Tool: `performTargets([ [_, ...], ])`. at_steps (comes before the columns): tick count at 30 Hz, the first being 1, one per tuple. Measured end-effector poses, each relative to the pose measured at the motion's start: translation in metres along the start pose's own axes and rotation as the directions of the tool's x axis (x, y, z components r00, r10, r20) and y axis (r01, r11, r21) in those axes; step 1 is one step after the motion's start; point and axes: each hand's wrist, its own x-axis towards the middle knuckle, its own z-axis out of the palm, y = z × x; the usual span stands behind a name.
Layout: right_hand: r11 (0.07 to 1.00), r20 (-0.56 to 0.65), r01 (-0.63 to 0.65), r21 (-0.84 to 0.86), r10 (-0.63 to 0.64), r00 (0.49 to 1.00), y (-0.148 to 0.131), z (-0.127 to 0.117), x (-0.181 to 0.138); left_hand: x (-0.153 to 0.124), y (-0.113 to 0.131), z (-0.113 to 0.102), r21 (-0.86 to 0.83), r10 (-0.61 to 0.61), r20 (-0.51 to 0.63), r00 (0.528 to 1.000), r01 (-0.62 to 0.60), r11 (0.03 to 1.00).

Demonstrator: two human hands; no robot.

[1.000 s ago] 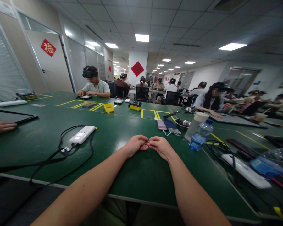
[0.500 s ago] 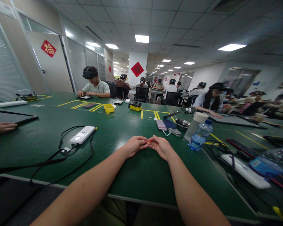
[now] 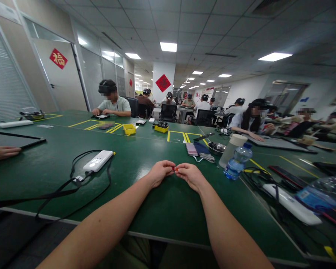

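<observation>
My left hand [image 3: 159, 174] and my right hand [image 3: 190, 175] meet fingertip to fingertip just above the green table [image 3: 100, 194]. A small red piece [image 3: 173, 169] shows at the pinched thumb and finger of my left hand. Right beside it, a small orange piece [image 3: 176, 170] is pinched in my right hand. Both are too small to tell their kind, and the fingers partly cover them. Whether the two pieces touch or join, I cannot tell.
A white power bank [image 3: 98, 160] with black cables lies left. To the right stand a pale tumbler [image 3: 232, 150] and a water bottle [image 3: 238, 160], near a metal bowl [image 3: 217, 147] and a cloth pouch [image 3: 203, 151]. Yellow trays [image 3: 129, 129] sit farther back. Other people work around.
The fingers of my right hand have curled in from a more stretched pose to a tighter pinch. The red piece shows more clearly between the hands. My left hand has barely moved.
</observation>
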Motion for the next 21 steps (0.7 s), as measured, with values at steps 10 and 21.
performTargets([
  [10, 1.000, -0.023, 0.024, -0.006, -0.024, 0.999, 0.0017, -0.0003, 0.0023, -0.0004, 0.0018, 0.0038, 0.195, -0.042, -0.088, 0.995, 0.058, 0.979],
  [21, 0.998, -0.012, 0.065, 0.012, -0.065, 0.998, 0.0019, -0.0001, 0.0022, -0.0017, 0.0030, 0.0035, 0.132, 0.072, 0.007, 0.997, -0.073, 0.989],
])
